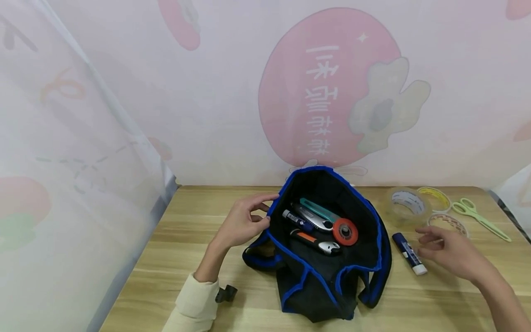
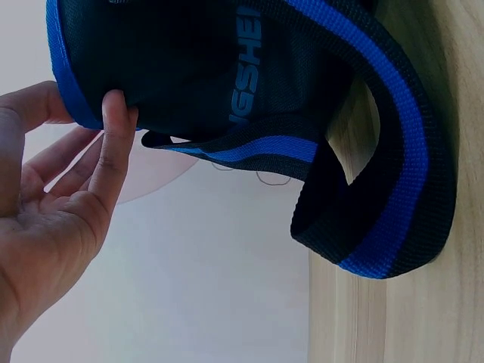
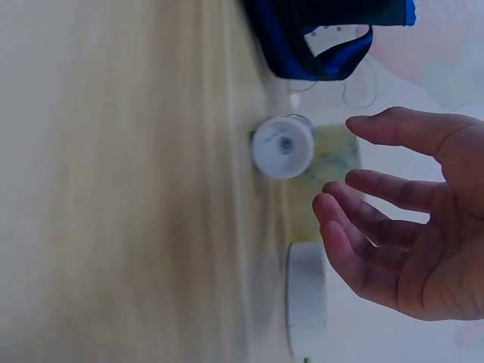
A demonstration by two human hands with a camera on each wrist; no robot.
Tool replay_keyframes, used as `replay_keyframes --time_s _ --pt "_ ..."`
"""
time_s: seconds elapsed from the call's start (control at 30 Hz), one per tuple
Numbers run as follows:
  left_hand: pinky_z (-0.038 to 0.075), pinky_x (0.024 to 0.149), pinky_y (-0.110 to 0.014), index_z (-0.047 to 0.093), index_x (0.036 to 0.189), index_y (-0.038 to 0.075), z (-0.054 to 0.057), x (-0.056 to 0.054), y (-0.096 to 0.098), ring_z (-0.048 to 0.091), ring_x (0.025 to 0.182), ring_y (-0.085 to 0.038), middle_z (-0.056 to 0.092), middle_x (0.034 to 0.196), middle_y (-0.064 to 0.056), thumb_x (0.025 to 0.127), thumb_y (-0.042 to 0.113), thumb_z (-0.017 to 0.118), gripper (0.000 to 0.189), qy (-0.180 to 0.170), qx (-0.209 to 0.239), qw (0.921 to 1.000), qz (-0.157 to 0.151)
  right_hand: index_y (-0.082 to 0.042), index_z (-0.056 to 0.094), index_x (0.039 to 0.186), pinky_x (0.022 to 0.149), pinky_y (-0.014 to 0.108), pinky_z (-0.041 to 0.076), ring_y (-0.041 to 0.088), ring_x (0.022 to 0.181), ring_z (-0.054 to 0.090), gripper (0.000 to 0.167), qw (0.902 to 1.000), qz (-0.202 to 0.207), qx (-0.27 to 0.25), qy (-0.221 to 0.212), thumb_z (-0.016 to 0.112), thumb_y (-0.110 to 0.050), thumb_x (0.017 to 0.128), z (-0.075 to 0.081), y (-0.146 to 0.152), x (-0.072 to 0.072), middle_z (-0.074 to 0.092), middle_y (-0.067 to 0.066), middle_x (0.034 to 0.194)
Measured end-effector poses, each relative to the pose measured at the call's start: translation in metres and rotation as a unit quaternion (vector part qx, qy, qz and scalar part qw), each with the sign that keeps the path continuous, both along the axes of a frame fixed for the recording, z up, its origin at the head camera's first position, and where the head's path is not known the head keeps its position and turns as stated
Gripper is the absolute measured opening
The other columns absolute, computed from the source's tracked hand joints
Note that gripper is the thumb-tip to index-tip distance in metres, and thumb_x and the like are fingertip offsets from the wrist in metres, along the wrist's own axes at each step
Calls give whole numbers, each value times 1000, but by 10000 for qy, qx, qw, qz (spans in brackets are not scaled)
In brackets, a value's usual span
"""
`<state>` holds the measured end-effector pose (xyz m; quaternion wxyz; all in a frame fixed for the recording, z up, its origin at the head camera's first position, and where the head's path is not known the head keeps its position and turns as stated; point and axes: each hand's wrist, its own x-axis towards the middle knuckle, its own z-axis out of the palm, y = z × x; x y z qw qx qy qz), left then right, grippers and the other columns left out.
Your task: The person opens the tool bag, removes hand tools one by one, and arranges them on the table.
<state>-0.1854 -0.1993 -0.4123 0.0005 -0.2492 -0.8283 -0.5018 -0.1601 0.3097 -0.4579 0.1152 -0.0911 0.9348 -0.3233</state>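
Note:
A black tool bag (image 1: 319, 288) with blue trim and straps stands wide open at the middle of the table. My left hand (image 1: 242, 221) pinches its left rim between thumb and fingers; the left wrist view shows the same grip on the bag's fabric (image 2: 181, 68). Inside the bag lie a silver utility knife (image 1: 313, 217), an orange-and-black utility knife (image 1: 315, 242), a small blue tube (image 1: 296, 220), a teal strip (image 1: 318, 210) and a round red object (image 1: 345, 231). My right hand (image 1: 452, 251), fingers loosely bent and holding nothing, hovers beside a blue glue stick (image 1: 406, 251) with a white end.
Behind the right hand lie a wide roll of clear tape (image 1: 408, 205), a yellow-cored tape roll (image 1: 435, 198), another tape roll (image 1: 448, 222) and light green scissors (image 1: 481, 216). A printed cloth (image 1: 215, 115) hangs along the table's back edge.

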Motion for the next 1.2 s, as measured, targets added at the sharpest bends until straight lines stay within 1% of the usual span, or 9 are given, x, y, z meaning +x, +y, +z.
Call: replay_keyframes --time_s 0.1,0.17,0.4,0.53,0.77,0.83,1.03,1.1,1.2 --pt "64 77 -26 65 148 10 -1 0 1 74 109 -27 68 144 -12 91 -6 66 59 12 13 10000 -1 12 55 147 71 25 58 31 102 74 60 10000 -71 17 47 76 -21 100 5 -4 1 70 30 126" --pt "64 77 -26 65 148 10 -1 0 1 74 109 -27 68 144 -12 91 -6 66 59 34 17 10000 9 11 55 147 71 25 59 26 101 74 59 9999 -56 -29 84 75 -21 101 9 -6 2 70 31 128" --pt "63 76 -26 65 148 11 -2 -1 1 74 110 -27 68 144 -11 91 -5 66 59 24 -30 10000 48 8 58 147 71 23 57 -10 91 62 57 9987 35 1 507 76 -21 101 22 -15 8 69 27 132" --pt "64 77 -28 66 148 11 -2 -1 1 74 110 -28 69 144 -11 91 -6 66 59 3 -52 10000 49 6 60 146 71 22 57 -15 92 59 57 9972 70 77 746 77 -23 100 35 -24 9 71 24 132" --pt "65 79 -29 66 147 12 -3 -1 1 74 110 -26 69 144 -9 92 -5 66 58 -30 -92 9999 66 -1 67 139 79 18 59 -14 99 61 48 9877 269 -303 1511 81 -18 96 60 -47 7 73 21 130" --pt "65 79 -28 66 147 13 -3 -1 1 73 111 -25 68 144 -8 92 -5 66 58 -42 -88 9999 64 -3 67 139 81 17 58 -13 101 61 47 9861 349 -341 1588 80 -19 97 67 -54 6 73 19 130" --pt "65 79 -27 66 147 13 -3 -1 2 73 111 -26 68 145 -7 91 -5 66 59 -99 -41 9999 58 -7 69 137 84 14 58 -15 105 62 44 9747 714 -597 2033 82 -13 95 81 -76 0 75 15 129" --pt "64 79 -27 66 147 13 -3 -1 1 73 111 -26 68 144 -6 92 -5 66 59 -105 -39 9999 61 -8 68 139 84 14 59 -7 108 68 46 9739 806 -674 2013 82 -14 95 85 -83 -3 75 15 130" --pt "64 79 -27 66 147 14 -3 0 1 73 112 -25 68 144 -6 92 -5 65 59 -107 -32 9999 67 -9 67 142 87 18 60 16 113 74 48 9761 928 -742 1822 80 -18 97 89 -95 -9 73 16 134"
